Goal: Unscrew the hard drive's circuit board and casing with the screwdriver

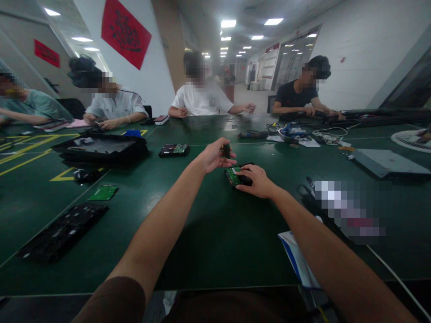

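A small black drive with a green circuit board point(235, 175) lies on the dark green table point(215, 233) in front of me. My right hand point(257, 180) rests on its right side, fingers curled over it and holding it down. My left hand point(215, 155) is closed around a dark tool handle point(227, 150), likely a screwdriver, held upright just above the far left corner of the drive.
A second drive point(174, 150) lies further left. A black case point(101, 149), a loose green board point(103, 193) and a black panel point(63, 231) sit at left. Cables and a bowl point(292, 133), a grey plate point(387, 161) and a white-blue packet point(298, 260) are at right. Several people sit across the table.
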Demonstrator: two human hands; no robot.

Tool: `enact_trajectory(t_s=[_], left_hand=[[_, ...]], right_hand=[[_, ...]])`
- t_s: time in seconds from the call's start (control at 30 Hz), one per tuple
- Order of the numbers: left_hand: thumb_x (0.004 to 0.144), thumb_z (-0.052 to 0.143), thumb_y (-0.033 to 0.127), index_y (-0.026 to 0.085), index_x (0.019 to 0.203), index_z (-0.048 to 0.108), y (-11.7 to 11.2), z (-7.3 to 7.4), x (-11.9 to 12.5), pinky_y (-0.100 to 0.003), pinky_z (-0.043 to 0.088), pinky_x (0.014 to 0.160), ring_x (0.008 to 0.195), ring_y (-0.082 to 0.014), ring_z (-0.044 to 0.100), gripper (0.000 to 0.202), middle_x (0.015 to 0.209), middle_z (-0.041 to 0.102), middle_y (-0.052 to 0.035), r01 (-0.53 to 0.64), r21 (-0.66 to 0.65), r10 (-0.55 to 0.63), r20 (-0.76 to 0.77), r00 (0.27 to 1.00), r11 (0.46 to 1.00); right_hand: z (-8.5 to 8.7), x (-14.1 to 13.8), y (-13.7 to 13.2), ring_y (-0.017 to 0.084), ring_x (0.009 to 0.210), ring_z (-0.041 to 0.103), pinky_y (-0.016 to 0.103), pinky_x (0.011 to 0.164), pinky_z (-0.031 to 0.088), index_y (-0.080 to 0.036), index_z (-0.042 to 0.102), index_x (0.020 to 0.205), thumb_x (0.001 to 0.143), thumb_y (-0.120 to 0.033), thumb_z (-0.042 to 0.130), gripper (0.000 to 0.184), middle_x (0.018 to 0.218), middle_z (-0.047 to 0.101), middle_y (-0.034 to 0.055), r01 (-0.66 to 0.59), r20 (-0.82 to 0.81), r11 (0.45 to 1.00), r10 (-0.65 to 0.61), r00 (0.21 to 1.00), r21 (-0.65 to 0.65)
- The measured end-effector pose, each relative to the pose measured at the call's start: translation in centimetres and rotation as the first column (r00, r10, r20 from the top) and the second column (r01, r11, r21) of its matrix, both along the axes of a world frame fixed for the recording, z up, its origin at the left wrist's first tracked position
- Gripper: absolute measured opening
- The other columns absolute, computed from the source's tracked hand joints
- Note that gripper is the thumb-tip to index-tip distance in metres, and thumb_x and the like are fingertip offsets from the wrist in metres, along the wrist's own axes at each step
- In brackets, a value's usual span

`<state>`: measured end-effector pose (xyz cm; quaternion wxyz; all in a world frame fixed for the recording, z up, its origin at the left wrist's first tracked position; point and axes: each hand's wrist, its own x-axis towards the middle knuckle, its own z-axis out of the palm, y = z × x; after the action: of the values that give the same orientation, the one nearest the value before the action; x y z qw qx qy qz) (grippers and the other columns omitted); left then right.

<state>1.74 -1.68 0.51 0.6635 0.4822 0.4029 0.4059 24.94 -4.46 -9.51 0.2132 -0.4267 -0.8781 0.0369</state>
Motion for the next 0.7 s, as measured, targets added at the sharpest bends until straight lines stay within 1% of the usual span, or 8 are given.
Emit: enact_trajectory(t_s=[0.07, 0.13, 0.27, 0.33, 0.53, 0.6, 0.7], left_hand=[[0.088, 0.059, 0.045, 0.016, 0.096, 0.06, 0.1, -0.13, -0.02, -0.03, 0.058, 0.061, 0.077, -0.0245, 0.075, 0.029, 0.094, 0.075, -0.0145, 0.004, -0.015, -0.004, 0.023, 1.0, 1.0], [0.088, 0.06, 0.044, 0.016, 0.096, 0.061, 0.18, -0.17, -0.13, -0.03, 0.058, 0.063, 0.079, -0.0244, 0.075, 0.029, 0.094, 0.075, -0.0152, 0.011, -0.02, -0.01, 0.03, 1.0, 1.0], [0.088, 0.06, 0.041, 0.013, 0.095, 0.065, 0.11, 0.05, -0.31, -0.027, 0.054, 0.057, 0.067, -0.0185, 0.071, 0.028, 0.087, 0.073, -0.0118, 0.014, 0.013, -0.014, -0.005, 1.0, 1.0], [0.088, 0.06, 0.041, 0.013, 0.094, 0.066, 0.03, 0.15, -0.3, -0.025, 0.052, 0.055, 0.064, -0.017, 0.07, 0.029, 0.084, 0.072, -0.0107, 0.015, 0.03, -0.015, -0.027, 1.0, 0.999], [0.087, 0.057, 0.044, 0.015, 0.092, 0.061, 0.06, 0.07, -0.3, -0.029, 0.054, 0.058, 0.074, -0.0226, 0.074, 0.029, 0.094, 0.074, -0.0142, 0.043, 0.005, -0.043, -0.006, 0.999, 0.999], [0.087, 0.056, 0.044, 0.016, 0.09, 0.059, 0.09, 0.11, -0.37, -0.028, 0.053, 0.057, 0.072, -0.0217, 0.072, 0.028, 0.09, 0.072, -0.0131, 0.022, 0.015, -0.022, -0.019, 1.0, 1.0], [0.087, 0.057, 0.043, 0.016, 0.09, 0.06, -0.04, 0.32, -0.42, -0.026, 0.047, 0.052, 0.059, -0.0157, 0.064, 0.027, 0.078, 0.065, -0.0071, 0.003, 0.055, 0.003, -0.109, 0.994, 0.998]], right_hand=[[-0.02, 0.01, 0.02, 0.035, 0.132, 0.049, 0.059, 0.112, 0.034, -0.035, 0.064, 0.134, 0.087, -0.061, 0.067, 0.054, 0.14, 0.057, 0.0082, 0.001, -0.004, 1.0, -0.001, 1.0, -0.002], [-0.02, 0.0, 0.04, 0.036, 0.133, 0.049, 0.059, 0.111, 0.034, -0.036, 0.064, 0.134, 0.087, -0.061, 0.068, 0.054, 0.14, 0.057, 0.0082, 0.004, -0.005, 1.0, -0.005, 1.0, -0.008], [0.03, -0.05, 0.03, 0.036, 0.133, 0.049, 0.06, 0.111, 0.033, -0.036, 0.064, 0.135, 0.086, -0.061, 0.068, 0.054, 0.14, 0.056, 0.008, 0.007, 0.002, 1.0, -0.007, 1.0, -0.018], [0.07, -0.07, 0.0, 0.035, 0.133, 0.049, 0.06, 0.112, 0.033, -0.036, 0.064, 0.135, 0.087, -0.061, 0.068, 0.054, 0.141, 0.056, 0.0079, 0.008, 0.004, 1.0, -0.008, 1.0, -0.021], [0.21, -0.09, -0.07, 0.035, 0.134, 0.048, 0.059, 0.112, 0.033, -0.035, 0.064, 0.134, 0.087, -0.061, 0.067, 0.055, 0.142, 0.056, 0.0083, 0.007, 0.008, 1.0, -0.006, 1.0, -0.025], [0.22, -0.09, -0.07, 0.035, 0.134, 0.048, 0.06, 0.112, 0.033, -0.035, 0.064, 0.135, 0.087, -0.062, 0.067, 0.055, 0.142, 0.056, 0.0083, 0.007, 0.009, 1.0, -0.007, 1.0, -0.03], [0.16, -0.11, -0.07, 0.035, 0.134, 0.048, 0.06, 0.113, 0.032, -0.036, 0.063, 0.135, 0.087, -0.061, 0.067, 0.054, 0.142, 0.056, 0.0078, 0.009, 0.006, 1.0, -0.009, 1.0, -0.027]])
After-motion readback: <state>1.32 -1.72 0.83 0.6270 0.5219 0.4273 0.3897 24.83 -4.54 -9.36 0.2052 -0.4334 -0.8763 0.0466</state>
